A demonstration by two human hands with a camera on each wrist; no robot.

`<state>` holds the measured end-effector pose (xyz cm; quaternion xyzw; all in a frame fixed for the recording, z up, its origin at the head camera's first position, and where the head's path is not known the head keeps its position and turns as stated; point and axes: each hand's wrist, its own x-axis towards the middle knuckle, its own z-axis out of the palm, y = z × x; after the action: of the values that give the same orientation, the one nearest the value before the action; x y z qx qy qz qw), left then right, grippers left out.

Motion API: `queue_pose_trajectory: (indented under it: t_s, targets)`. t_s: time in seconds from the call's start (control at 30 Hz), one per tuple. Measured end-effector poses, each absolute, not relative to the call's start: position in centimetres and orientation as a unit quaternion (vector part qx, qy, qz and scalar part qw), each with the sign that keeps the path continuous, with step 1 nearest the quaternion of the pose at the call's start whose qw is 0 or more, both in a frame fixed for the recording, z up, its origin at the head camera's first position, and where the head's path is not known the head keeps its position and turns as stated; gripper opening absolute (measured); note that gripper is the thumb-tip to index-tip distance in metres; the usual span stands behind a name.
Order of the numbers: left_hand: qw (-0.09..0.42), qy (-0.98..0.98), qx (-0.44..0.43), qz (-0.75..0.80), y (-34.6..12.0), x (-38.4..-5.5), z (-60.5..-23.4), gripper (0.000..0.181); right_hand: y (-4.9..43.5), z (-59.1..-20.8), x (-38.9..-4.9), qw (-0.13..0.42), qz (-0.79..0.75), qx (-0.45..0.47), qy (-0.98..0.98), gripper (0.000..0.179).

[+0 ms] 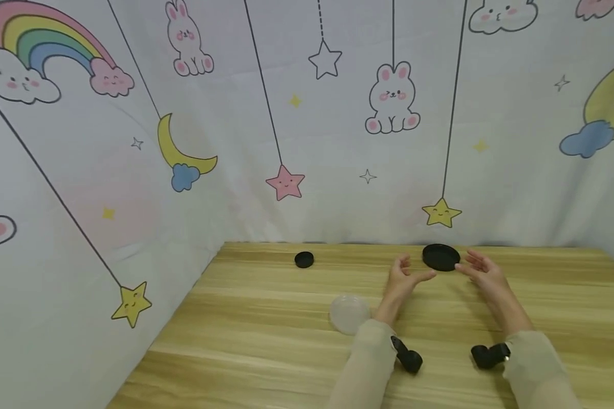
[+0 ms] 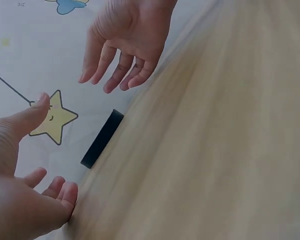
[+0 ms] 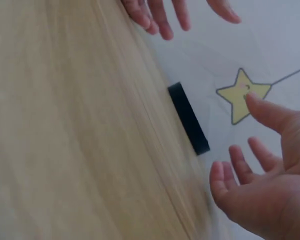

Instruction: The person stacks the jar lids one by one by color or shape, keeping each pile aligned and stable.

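A shallow round black lid or dish [image 1: 441, 258] lies near the back edge of the wooden table, seen edge-on as a dark band in both wrist views. My left hand [image 1: 403, 281] is at its near left, thumb spread from relaxed fingers, holding nothing. On the other side my right hand [image 1: 486, 275] hovers close to its right rim, fingers loosely bent and palm turned inward. Both palms face each other with the black dish [image 2: 102, 139] between them. In the right wrist view, a gap shows between the right fingers [image 3: 240, 167] and the dish.
A clear round disc or lid [image 1: 349, 314] lies on the table just left of my left forearm. Farther back on the left sits a smaller round black lid [image 1: 304, 259]. A patterned white curtain [image 1: 337, 142] rises behind the table's back edge [image 1: 368, 246] and along its left side.
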<state>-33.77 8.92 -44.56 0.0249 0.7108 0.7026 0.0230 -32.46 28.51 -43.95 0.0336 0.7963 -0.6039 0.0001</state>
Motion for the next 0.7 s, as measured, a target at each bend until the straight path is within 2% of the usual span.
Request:
queue_pose_trajectory:
  t_s: [0.17, 0.47, 0.7]
  targets:
    - [0.034, 0.694, 0.007, 0.719, 10.1, -34.6, -44.6, 0.071, 28.7, -44.1, -33.5, 0.023, -0.594, 0.028, 0.803, 0.087]
    - [0.05, 0.702, -0.013, 0.711, 11.7, -36.0, -44.3, 0.07, 29.3, -43.9, -35.6, 0.102, -0.58, -0.007, 0.808, 0.088]
    - [0.049, 0.72, -0.011, 0.692, 12.5, -36.1, -44.0, 0.065, 29.7, -43.5, -36.3, 0.127, -0.554, -0.001, 0.823, 0.089]
